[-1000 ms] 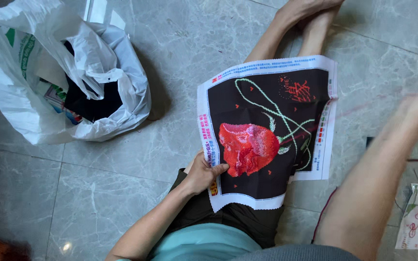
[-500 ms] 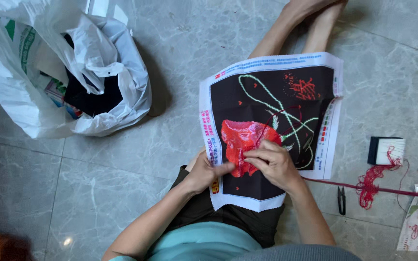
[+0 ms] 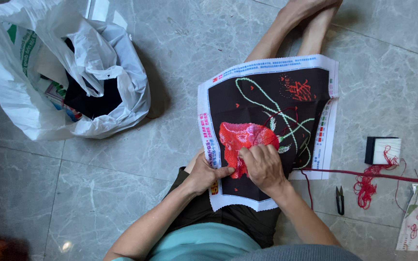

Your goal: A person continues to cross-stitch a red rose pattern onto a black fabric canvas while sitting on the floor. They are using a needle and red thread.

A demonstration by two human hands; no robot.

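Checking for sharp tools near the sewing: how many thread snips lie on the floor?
1: the black thread snips lie on the tiled floor, right of the cloth. Others may be hidden in the plastic bag.

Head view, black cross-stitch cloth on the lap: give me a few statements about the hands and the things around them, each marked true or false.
1. The right hand rests on the red stitched flower of the black cross-stitch cloth with the white printed border. True.
2. The left hand lies flat on the floor. False: it grips the cloth's left edge.
3. A small pair of black thread snips lies on the grey marble floor tiles by the right arm. True.
4. The white plastic bag lies on the person's right. False: it sits on the left.
5. The red thread runs off to the right. True.
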